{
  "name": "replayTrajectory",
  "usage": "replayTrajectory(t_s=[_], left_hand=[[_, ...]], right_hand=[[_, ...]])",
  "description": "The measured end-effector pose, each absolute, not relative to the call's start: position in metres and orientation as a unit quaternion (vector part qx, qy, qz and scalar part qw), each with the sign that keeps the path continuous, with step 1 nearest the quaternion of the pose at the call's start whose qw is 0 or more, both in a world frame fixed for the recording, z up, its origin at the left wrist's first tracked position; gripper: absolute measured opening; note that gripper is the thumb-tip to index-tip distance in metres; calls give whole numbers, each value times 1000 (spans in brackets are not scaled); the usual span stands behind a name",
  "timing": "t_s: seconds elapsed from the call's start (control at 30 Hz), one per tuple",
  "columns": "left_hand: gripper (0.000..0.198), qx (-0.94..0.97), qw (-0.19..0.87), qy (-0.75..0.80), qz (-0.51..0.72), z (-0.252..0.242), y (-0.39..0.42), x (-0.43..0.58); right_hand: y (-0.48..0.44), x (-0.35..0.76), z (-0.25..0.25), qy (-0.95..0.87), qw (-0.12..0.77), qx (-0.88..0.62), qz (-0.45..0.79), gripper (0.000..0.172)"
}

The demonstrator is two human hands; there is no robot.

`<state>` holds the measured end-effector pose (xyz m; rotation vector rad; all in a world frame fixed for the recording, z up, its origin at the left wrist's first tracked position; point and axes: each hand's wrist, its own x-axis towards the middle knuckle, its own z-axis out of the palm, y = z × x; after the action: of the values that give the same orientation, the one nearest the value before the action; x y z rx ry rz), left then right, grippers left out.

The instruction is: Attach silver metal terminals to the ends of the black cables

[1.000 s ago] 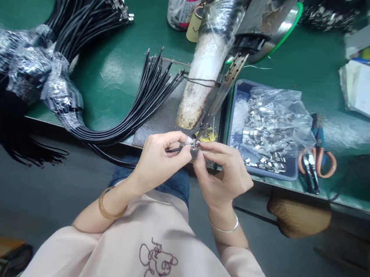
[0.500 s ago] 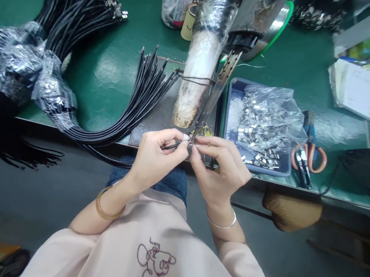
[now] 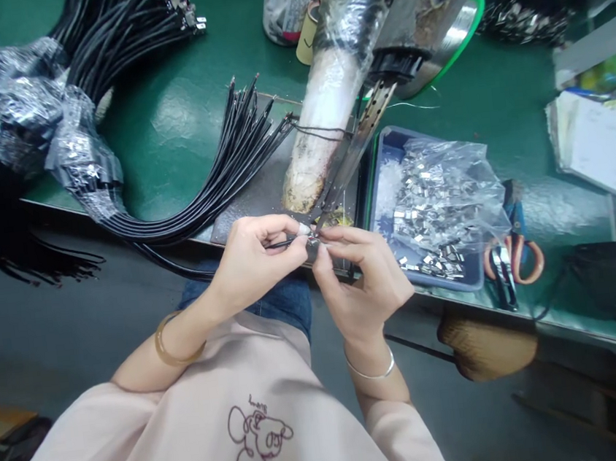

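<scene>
Between thumb and forefinger, my left hand (image 3: 253,262) pinches a black cable (image 3: 281,244) close to its end. My right hand (image 3: 365,276) is closed in a pinch on a small metal terminal (image 3: 313,240) at that cable end, mostly hidden by the fingertips. Just above the fingertips is the thin tip of a soldering iron (image 3: 358,155), slanting down from the upper right. Beside it a plastic-wrapped tube (image 3: 310,120) points at my hands. To the left, a bundle of black cables (image 3: 201,209) curves over the table edge, bare ends pointing up.
A blue tray (image 3: 475,275) with a bag of small metal terminals (image 3: 441,187) stands on the right, beside orange-handled scissors (image 3: 526,262). More plastic-wrapped cable bundles (image 3: 26,117) lie at the left. A solder spool (image 3: 457,50) and a clear cup (image 3: 285,9) stand at the back.
The whole view has shifted slightly. Both hands stay together below the iron tip in nearly the same pose, still pinching the cable end and terminal.
</scene>
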<state>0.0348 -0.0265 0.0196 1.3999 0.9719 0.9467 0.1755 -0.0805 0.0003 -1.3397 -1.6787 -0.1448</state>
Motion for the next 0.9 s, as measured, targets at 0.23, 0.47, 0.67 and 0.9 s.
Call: replayTrajectory(t_s=[0.23,0.47,0.67,0.9], left_hand=[[12,608,554,409,395,17,-28,35],[11,614,550,412,389,18,-29,34],[11,600,572,404,386,20,-27,34],[10,579,603,401,375,19,-25,32]], right_hand=[[-79,175,2,-684,472,-552,-68,19],[-80,175,3,-682,473,-552,-78,20],[-83,176,3,-684,473,-552,-65,20],[-83,176,3,-689,475,-545,-49,20]])
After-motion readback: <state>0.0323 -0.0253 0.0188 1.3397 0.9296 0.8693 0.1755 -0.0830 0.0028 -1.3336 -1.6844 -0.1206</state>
